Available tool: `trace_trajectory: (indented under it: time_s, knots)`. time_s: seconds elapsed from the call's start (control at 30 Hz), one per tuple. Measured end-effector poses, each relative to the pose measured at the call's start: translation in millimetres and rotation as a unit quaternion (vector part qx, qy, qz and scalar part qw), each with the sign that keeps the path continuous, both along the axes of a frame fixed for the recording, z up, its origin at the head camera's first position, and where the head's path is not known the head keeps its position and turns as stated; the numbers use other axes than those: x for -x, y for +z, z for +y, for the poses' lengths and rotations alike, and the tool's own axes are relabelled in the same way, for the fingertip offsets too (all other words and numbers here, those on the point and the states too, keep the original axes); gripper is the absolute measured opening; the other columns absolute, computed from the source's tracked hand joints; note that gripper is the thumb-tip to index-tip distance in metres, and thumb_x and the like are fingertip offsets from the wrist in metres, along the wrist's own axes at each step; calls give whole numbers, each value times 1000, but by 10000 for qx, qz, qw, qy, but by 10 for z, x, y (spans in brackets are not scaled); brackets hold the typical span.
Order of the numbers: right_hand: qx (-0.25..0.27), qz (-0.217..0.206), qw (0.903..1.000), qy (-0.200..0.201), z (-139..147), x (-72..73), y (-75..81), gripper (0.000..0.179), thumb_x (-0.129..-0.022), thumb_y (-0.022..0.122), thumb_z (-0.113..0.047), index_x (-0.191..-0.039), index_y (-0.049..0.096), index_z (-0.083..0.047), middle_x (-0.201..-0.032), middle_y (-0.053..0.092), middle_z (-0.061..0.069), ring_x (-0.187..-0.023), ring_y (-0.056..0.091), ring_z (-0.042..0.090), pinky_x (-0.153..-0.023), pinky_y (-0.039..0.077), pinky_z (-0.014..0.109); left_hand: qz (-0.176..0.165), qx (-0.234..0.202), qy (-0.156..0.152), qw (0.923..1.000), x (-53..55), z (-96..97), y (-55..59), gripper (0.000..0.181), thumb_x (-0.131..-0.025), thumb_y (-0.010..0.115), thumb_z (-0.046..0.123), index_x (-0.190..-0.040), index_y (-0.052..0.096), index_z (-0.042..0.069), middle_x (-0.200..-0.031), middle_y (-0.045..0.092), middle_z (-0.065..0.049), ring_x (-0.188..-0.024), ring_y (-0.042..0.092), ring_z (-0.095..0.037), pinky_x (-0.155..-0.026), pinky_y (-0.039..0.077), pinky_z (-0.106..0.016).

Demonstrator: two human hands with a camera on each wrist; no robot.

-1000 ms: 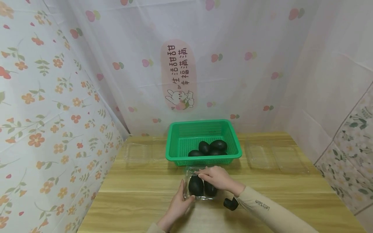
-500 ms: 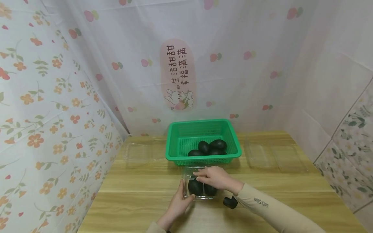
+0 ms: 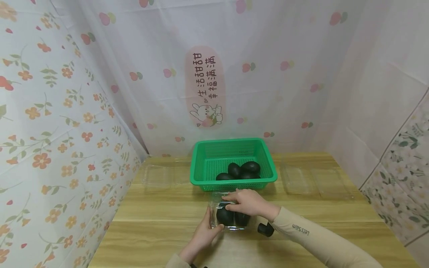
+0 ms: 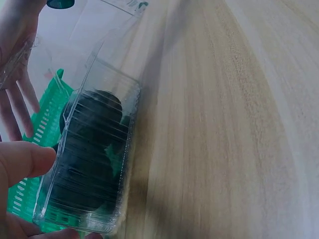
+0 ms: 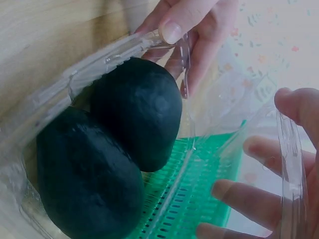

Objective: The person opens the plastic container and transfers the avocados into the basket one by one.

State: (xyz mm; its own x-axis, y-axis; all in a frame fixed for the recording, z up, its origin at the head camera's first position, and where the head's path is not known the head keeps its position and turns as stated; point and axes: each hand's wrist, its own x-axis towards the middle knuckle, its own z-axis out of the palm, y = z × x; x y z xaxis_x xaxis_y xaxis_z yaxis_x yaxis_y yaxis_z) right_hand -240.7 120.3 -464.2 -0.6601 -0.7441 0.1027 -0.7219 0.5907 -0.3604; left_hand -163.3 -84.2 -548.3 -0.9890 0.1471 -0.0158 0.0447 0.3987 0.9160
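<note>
Two dark avocados (image 5: pixel 84 174) lie side by side in a clear plastic clamshell container (image 3: pixel 231 227) on the table. My left hand (image 3: pixel 206 232) grips its left side, thumb over the near rim and fingers along the outer wall. In the right wrist view the left thumb pushes on the rim's corner. The container's hinged lid (image 5: pixel 291 184) is raised at the far side. My right hand (image 3: pixel 249 203) holds the lid's edge between thumb and fingers, the fingers showing through the plastic. From the head view, this hand partly covers the right avocado (image 3: pixel 241 220).
A green plastic basket (image 3: pixel 234 182) with several avocados (image 3: pixel 250 167) stands just behind the container. Clear plastic containers lie on the table at left (image 3: pixel 157 176) and right (image 3: pixel 298 181). A black device (image 3: pixel 265 229) is at the right wrist. Patterned curtains (image 3: pixel 151 93) enclose the table.
My right hand has risen slightly and the lid's edge has come over the avocados' far ends. My left hand keeps its hold on the container.
</note>
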Motion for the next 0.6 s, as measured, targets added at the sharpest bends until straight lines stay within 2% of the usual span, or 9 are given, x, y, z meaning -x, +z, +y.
trace_trajectory:
  time_s: [0.17,0.33,0.47,0.6]
  knots:
    - [-13,-45,10000,54,9,16,23,43,-96,57,-40,-128,65,-12,-127,63,1,-116,59,20,-101,44,42,13,46,-23,10000,12,-14,0,92,-84,70,20,-147,13,-16,-144,30,-38,-132,32,-49,-107,27,-60]
    - [-36,-169,9999,3,23,31,67,45,-96,55,-43,-130,64,-14,-129,62,1,-116,59,20,-91,51,41,51,121,-39,9999,17,-41,30,91,-83,70,19,-144,15,-19,-141,34,-39,-129,37,-51,-105,30,-60]
    - [19,-383,9992,-60,34,52,114,43,-97,55,-41,-130,64,-15,-129,62,4,-117,58,21,-92,51,42,118,77,-123,9998,26,-82,50,89,-83,70,17,-144,16,-20,-139,36,-39,-126,40,-51,-104,32,-61]
    - [125,-736,9972,-74,46,68,164,41,-96,56,-35,-131,63,-15,-126,64,0,-113,59,15,-91,51,39,180,75,-212,9996,28,-128,62,88,-82,70,13,-143,16,-20,-137,39,-39,-125,40,-52,-104,32,-62]
